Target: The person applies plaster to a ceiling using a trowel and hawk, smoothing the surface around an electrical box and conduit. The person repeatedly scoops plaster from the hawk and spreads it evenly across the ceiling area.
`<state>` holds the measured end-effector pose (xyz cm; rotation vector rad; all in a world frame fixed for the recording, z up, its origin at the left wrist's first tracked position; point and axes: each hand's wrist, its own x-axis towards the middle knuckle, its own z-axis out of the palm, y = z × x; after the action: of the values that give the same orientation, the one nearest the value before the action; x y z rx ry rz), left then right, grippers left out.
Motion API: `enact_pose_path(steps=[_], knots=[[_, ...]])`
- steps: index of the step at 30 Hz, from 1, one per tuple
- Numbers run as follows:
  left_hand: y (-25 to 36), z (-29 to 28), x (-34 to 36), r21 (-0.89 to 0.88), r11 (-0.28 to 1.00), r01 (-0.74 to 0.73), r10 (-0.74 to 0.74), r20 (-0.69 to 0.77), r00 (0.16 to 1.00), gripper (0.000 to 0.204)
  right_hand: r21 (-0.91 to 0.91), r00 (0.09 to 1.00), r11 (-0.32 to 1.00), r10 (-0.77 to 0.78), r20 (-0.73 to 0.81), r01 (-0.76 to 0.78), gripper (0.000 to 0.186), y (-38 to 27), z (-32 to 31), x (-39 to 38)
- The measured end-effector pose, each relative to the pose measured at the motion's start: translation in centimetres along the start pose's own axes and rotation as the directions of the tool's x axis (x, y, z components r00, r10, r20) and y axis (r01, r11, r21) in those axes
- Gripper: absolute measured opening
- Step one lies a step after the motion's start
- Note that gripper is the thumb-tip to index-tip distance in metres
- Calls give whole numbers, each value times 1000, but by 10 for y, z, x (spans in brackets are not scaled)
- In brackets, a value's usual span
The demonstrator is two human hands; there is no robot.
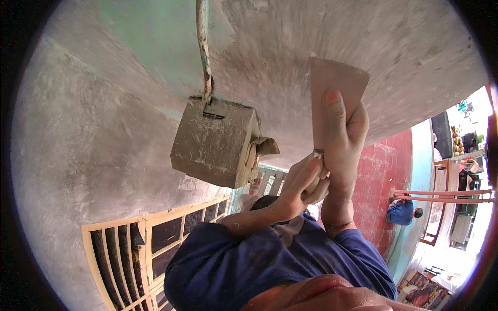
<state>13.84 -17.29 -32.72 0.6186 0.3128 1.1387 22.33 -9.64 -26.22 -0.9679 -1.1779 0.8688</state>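
Note:
My right hand (345, 132) is closed on a flat, tapered putty scraper (329, 72), its thumb pressed along the blade. The wide end of the blade lies against the grey plastered wall (275, 67). Just below, my left hand (306, 182) is closed around a small thing with a metallic end (318, 153); the rest is hidden by the fingers, so its kind cannot be made out. Left of both hands is a mud-coated box (215, 142) with a torn flap on its side.
A smeared cable or pipe (204, 52) runs into the box. Lower left stands a cream window frame with bars (148, 223). Red tiled floor (381, 176) lies to the right, with a person in blue (400, 212), pink poles (446, 197) and cluttered shelves (469, 155) beyond.

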Motion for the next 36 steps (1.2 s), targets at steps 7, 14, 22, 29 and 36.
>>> enact_pose_path(steps=[7, 14, 22, 29, 36], knots=[[16, 5, 11, 108, 989, -104, 107, -17, 994, 39, -45, 995, 995, -94, -23, 93, 30, -23, 17, 15], [23, -26, -12, -39, 999, -35, 33, -49, 998, 40, -35, 991, 990, -136, 18, 137, 24, 10, 35, 1], [77, -29, -11, -74, 988, -139, 139, -8, 990, 41, 48, 967, 979, -205, 151, 200, 21, -19, 80, 24], [82, -29, -19, -89, 987, -130, 127, -43, 991, 41, 46, 966, 999, -39, 255, 29, 26, -25, 87, 22], [92, -16, -27, -45, 998, -52, 45, -131, 990, 42, 85, 962, 973, -224, 156, 212, 25, -11, 90, 17]])
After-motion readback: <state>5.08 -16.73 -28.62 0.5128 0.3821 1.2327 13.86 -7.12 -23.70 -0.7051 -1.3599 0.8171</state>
